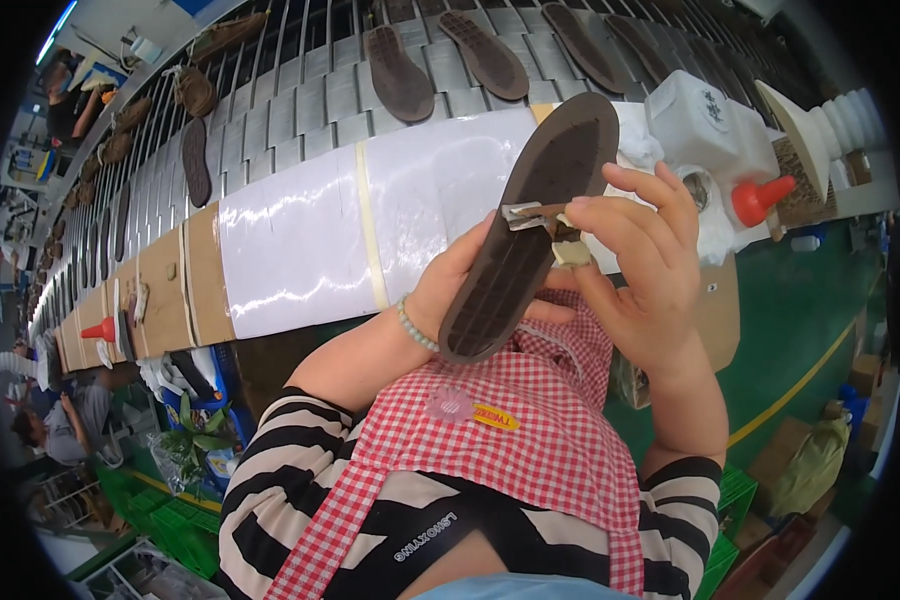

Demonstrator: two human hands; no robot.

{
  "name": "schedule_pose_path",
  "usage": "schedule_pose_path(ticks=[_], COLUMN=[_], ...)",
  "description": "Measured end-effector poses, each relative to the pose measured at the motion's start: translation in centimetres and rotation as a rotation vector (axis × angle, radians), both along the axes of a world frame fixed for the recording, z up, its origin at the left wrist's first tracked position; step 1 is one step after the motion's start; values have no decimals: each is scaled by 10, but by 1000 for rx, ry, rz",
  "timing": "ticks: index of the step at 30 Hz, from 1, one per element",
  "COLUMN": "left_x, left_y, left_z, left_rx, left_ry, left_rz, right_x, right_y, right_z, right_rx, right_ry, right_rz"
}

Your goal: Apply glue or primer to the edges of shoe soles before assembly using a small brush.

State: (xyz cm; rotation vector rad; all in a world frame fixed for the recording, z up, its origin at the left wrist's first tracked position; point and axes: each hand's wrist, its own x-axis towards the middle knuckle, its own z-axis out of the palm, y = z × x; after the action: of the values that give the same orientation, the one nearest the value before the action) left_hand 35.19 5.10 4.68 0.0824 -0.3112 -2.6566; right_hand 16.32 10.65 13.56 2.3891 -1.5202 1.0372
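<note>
A dark brown shoe sole (490,295) is held up at a slant in front of my apron. My left hand (442,285), with a bead bracelet at its wrist, grips the sole from the left, some fingers hidden behind it. Over the sole's middle, my right hand (642,245) pinches a small tool (526,215) with a flat metal end and a brown handle; its kind is unclear. That metal end lies against or just above the sole's inner face. A small pale yellowish piece (572,253) sits by my right fingertips.
Beyond a white-covered ledge (295,255), a slatted metal conveyor (300,110) carries several soles (400,75) and brown shoes (198,92). At right stand a white plastic jug (705,115) and a red-nozzled bottle (760,200). A blue crate (232,395) is lower left; people are farther left.
</note>
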Motion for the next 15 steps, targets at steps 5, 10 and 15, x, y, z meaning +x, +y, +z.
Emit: schedule_pose_path(ticks=[5,10,15], left_x=[1,-5,-3], left_y=[-1,-2,-11], left_z=[6,20,-3], left_rx=[166,114,65], left_ry=[-23,-206,-115], left_rz=[57,160,181], right_x=[13,23,30], right_y=[8,16,21], right_z=[-3,-10,-11], right_rx=[91,145,188], right_ry=[-17,-30,-41], right_rz=[77,121,181])
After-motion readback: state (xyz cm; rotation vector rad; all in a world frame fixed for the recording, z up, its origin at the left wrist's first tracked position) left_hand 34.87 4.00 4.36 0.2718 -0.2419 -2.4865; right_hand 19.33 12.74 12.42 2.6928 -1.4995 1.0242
